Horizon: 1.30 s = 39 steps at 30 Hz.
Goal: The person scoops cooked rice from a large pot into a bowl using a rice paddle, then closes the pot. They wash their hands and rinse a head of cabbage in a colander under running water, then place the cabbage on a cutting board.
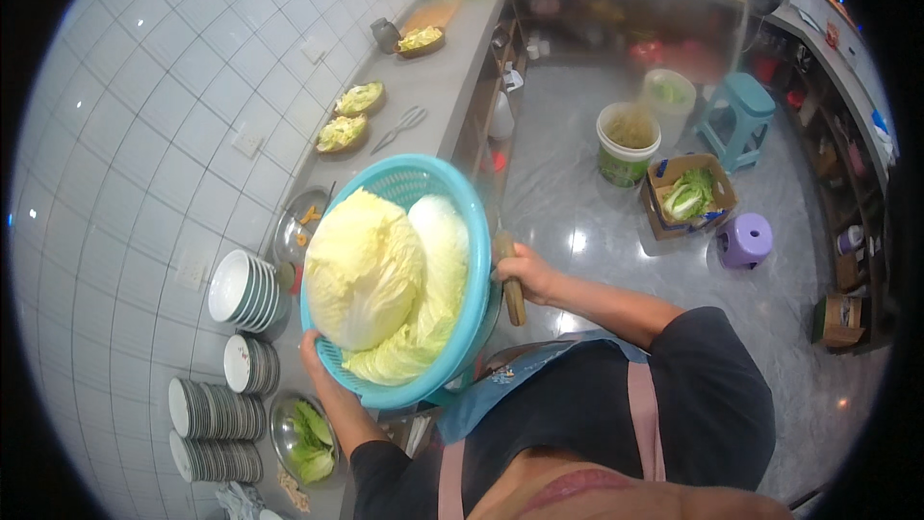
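Note:
A turquoise plastic colander basket is held up in front of me, tilted. Inside lie two heads of napa cabbage, a yellow one at the left and a paler one at the right. My left hand grips the basket's lower left rim, its fingers mostly hidden beneath. At the basket's right side, my right hand is closed around the wooden handle of a tool. The tool's working end is mostly hidden, so I cannot tell its kind. Whether this hand also bears on the basket is unclear.
Along the counter stand bowls of cut cabbage, tongs, stacked bowls, stacked plates and a metal bowl of leaves. Buckets, a cardboard box and stools occupy the floor at right.

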{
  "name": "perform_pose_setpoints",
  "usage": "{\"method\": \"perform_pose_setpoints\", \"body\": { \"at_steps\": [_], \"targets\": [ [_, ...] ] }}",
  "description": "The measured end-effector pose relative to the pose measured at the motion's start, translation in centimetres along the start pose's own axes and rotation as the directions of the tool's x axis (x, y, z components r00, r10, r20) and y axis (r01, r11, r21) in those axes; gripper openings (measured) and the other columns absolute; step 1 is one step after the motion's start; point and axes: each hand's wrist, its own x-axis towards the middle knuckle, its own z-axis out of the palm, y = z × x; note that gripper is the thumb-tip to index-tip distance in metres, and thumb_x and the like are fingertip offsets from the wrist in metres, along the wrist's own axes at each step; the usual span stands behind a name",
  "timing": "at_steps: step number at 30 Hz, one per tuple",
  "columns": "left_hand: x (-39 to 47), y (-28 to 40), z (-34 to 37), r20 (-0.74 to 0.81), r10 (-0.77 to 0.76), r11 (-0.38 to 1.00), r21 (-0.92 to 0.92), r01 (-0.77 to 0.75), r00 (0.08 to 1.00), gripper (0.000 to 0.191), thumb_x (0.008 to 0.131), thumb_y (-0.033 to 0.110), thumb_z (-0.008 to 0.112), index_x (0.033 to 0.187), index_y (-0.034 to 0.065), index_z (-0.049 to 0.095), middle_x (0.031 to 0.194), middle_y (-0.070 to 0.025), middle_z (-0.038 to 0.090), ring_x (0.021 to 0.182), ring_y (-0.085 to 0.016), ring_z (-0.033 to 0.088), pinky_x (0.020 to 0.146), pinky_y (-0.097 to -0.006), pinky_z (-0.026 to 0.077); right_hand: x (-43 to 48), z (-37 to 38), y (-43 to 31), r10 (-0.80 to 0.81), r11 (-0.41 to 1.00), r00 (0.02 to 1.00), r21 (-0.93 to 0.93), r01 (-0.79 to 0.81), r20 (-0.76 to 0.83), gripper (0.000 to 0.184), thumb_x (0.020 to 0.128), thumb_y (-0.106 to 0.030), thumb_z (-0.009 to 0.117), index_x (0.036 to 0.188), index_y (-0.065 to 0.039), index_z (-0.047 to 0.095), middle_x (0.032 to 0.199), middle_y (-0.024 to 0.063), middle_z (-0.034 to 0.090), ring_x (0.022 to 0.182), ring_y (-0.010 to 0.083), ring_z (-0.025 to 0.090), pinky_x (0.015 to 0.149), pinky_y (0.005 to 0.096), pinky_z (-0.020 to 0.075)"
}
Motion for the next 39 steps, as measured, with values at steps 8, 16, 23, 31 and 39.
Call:
{"method": "perform_pose_setpoints", "body": {
  "at_steps": [8,16,23,31,39],
  "targets": [
    [10.8,-1.2,17.5,-0.020,0.037,0.992,-0.121,-0.039,0.999,0.030,0.071,0.012,0.052,0.093,-0.0060,0.059,0.087,-0.0148,0.062,0.074,-0.026,0.061,0.068,-0.0344,0.050,12.3,-12.1,-9.3,-0.070,0.997,0.997,-0.014,0.071,0.021,0.027,0.070,-0.007,0.057,0.096,-0.005,0.051,0.086,0.0053,0.052,0.079,0.0176,0.053,0.071,0.0309,0.0454],
    [17.8,-1.5,31.7,-0.027,0.209,0.974,-0.086,-0.210,0.978,0.022,0.071,0.013,0.052,0.084,-0.0036,0.058,0.082,-0.0137,0.061,0.069,-0.025,0.060,0.065,-0.0346,0.049,24.4,-21.0,-18.5,-0.077,0.997,0.994,-0.009,0.078,0.076,0.025,0.069,-0.007,0.056,0.093,-0.007,0.050,0.085,0.0047,0.050,0.078,0.0165,0.052,0.069,0.0306,0.0443],
    [29.5,-3.3,43.1,-0.003,0.141,0.977,-0.162,-0.139,0.990,0.024,0.072,0.014,0.052,0.086,-0.0038,0.058,0.079,-0.0123,0.061,0.065,-0.023,0.060,0.059,-0.0337,0.049,35.5,-29.1,-25.1,-0.099,0.992,0.995,-0.071,0.101,0.025,0.033,0.074,-0.009,0.054,0.106,0.001,0.055,0.095,0.0090,0.059,0.088,0.0173,0.059,0.080,0.0295,0.0485],
    [45.9,-5.6,57.9,0.151,0.133,0.991,-0.044,-0.128,0.980,0.017,0.072,0.014,0.054,0.078,-0.0019,0.058,0.065,-0.0072,0.056,0.053,-0.016,0.055,0.049,-0.0292,0.045,47.6,-38.5,-35.5,-0.169,0.954,0.947,-0.288,0.088,-0.273,0.038,0.084,-0.020,0.053,0.114,0.003,0.054,0.106,0.0138,0.060,0.090,0.0199,0.061,0.081,0.0315,0.0502],
    [54.6,-8.0,75.5,0.118,0.043,0.996,-0.088,-0.032,0.992,0.025,0.068,0.010,0.055,0.089,-0.0026,0.061,0.075,-0.0070,0.059,0.064,-0.017,0.056,0.060,-0.0313,0.046,57.6,-50.8,-45.0,-0.284,0.954,0.804,-0.239,0.181,-0.522,0.039,0.088,-0.023,0.046,0.114,0.006,0.054,0.106,0.0180,0.062,0.093,0.0276,0.063,0.083,0.0381,0.0509]
  ]
}}
